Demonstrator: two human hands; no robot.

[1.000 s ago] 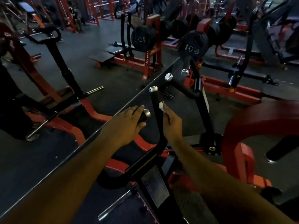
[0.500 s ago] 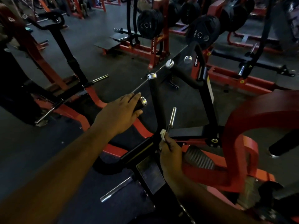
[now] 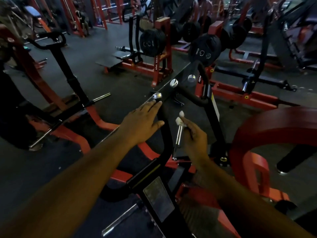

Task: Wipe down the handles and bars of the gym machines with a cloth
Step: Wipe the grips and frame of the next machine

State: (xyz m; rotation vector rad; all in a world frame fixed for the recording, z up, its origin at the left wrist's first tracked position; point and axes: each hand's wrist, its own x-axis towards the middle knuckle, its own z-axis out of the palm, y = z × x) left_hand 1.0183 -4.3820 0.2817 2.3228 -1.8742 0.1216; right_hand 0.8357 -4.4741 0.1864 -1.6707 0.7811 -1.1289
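While my left hand [image 3: 143, 123] rests open on the black handle [image 3: 163, 121] for support, my right hand [image 3: 194, 136] pinches the cloth [image 3: 179, 120] round the chrome peg [image 3: 178, 136] to wipe it.

This is a gym, dimly lit. Red-framed weight machines [image 3: 161, 66] stand in rows on a dark rubber floor [image 3: 96, 48]. Black weight plates [image 3: 151, 42] hang on pegs, chrome bars [image 3: 101, 97] stick out from the frames, and a padded bench [image 3: 32, 11] sits at the back.
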